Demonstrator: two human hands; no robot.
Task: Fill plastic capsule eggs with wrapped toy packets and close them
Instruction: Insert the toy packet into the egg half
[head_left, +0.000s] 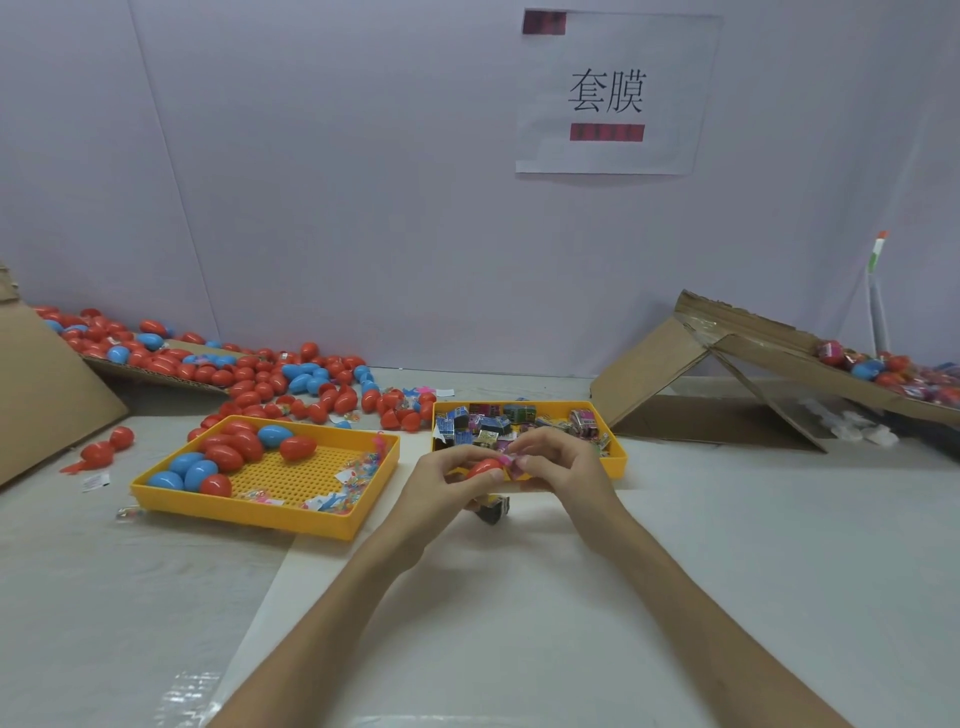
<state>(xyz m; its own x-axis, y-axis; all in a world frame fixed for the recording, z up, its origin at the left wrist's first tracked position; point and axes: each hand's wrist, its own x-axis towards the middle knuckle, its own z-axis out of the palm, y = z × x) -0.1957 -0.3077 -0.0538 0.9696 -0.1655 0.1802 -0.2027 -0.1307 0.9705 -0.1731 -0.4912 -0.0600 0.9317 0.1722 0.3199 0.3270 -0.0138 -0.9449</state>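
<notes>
Two hands meet just in front of the right yellow tray (615, 467): we see the left hand (441, 486) curl its fingers round a red capsule egg (484, 468), while the right hand (566, 467) pinches a pink wrapped packet (511, 464) against the egg's end (whether the egg is open there we cannot tell). Below them a dark packet (493, 510) lies on the table (727, 519). The right tray holds loose packets (498, 422); the left yellow tray (249, 512) holds red and blue eggs, with a larger heap of eggs (260, 374) spilled behind it. A cardboard box (649, 374) leans at the right. On the wall we read a paper sign (613, 93): 套膜.
</notes>
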